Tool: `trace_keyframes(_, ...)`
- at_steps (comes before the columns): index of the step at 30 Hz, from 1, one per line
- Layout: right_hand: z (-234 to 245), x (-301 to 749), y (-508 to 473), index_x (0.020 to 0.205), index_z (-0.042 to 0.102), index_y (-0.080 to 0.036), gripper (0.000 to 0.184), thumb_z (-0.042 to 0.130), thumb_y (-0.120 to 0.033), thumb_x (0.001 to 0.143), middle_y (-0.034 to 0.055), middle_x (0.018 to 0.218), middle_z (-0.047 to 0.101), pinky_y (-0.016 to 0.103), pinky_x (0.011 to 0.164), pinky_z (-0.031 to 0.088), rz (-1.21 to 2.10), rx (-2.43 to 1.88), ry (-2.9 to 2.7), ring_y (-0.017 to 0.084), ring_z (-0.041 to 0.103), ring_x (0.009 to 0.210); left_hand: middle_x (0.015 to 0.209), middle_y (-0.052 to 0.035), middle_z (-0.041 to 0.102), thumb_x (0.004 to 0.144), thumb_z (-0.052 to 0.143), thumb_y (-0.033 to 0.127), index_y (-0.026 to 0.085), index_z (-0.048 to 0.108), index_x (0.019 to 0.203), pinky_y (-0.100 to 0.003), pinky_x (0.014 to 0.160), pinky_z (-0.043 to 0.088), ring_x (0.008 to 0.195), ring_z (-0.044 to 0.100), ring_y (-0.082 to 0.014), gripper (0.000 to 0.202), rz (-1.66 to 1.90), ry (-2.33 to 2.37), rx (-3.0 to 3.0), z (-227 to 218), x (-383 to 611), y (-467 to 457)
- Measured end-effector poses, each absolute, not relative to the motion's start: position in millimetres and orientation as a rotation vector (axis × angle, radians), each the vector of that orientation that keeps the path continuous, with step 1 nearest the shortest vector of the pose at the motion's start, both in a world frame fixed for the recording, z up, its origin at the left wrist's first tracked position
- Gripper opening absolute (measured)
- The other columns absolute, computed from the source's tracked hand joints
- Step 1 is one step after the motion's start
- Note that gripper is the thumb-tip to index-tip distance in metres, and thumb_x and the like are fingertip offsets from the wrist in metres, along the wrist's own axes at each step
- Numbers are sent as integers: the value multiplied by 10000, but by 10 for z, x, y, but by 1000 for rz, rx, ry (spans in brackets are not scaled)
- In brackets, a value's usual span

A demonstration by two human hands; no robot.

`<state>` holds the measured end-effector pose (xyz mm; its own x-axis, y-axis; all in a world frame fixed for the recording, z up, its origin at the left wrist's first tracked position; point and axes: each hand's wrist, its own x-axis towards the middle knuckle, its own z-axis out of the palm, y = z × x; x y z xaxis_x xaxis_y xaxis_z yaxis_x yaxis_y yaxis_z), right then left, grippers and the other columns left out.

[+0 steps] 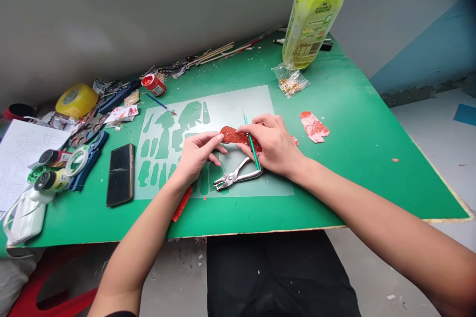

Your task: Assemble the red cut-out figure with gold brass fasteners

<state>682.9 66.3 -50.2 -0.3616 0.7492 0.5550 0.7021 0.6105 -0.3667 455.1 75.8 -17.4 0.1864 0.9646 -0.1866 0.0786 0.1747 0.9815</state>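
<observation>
A person's left hand [196, 154] pinches one end of a red cutout [231, 134] between thumb and fingers above a green bench [386, 178], while the fingers of the right hand [278, 147] grip its other end, a thin green tool [253, 144] tucked among them. Silver pliers [231, 178] lie below the cutout on a translucent stencil sheet [249, 103]. A phone [120, 174] rests at left; a tall bottle [316, 17] stands at the back.

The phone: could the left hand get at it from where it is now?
Probably yes: the phone lies to the left of the left hand, and only the flat stencil seems to lie between them. The hand would likely have to release the red piece first.
</observation>
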Motion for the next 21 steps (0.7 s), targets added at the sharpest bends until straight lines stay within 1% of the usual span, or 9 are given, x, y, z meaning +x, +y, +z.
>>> trace_keyframes(3,-491,6821,665,1231,728,-178,265,650,-308,1014,119,988,768,422,935,391,77,-1141,-2140,297,589,1055,926,-93,780,826,869,429,160,844,958,-194,421,566,728,738,-172,301,904,1196,1194,-175,4550,759)
trace_keyframes(7,-470,6806,662,1272,728,-229,272,634,-250,1017,86,956,784,419,939,348,41,-1143,-2182,297,564,1089,907,-90,778,813,882,436,153,844,966,-195,426,569,722,733,-171,324,917,1199,1187,-162,4563,750)
trace_keyframes(11,-450,6805,652,1277,737,-252,295,637,-200,1004,77,972,784,426,951,334,10,-1138,-2208,295,561,1099,901,-89,788,810,883,465,159,847,1007,-191,438,570,722,725,-167,365,901,1187,1224,-156,4593,738)
trace_keyframes(13,-444,6805,646,1284,736,-259,310,642,-191,996,76,980,782,433,956,335,11,-1127,-2217,298,563,1107,882,-86,790,808,882,466,163,847,999,-191,438,565,710,720,-165,360,896,1199,1244,-160,4604,734)
trace_keyframes(18,-435,6800,640,1288,733,-275,329,619,-182,994,75,981,774,438,963,334,34,-1144,-2221,303,562,1121,745,-65,751,811,872,463,160,848,974,-194,446,557,686,714,-169,345,895,1211,1251,-170,4598,734)
trace_keyframes(21,-433,6805,641,1287,733,-278,327,617,-194,993,77,986,771,440,967,331,44,-1140,-2227,305,556,1126,773,-74,762,805,869,468,152,845,961,-199,447,559,696,720,-176,353,897,1215,1236,-162,4587,734)
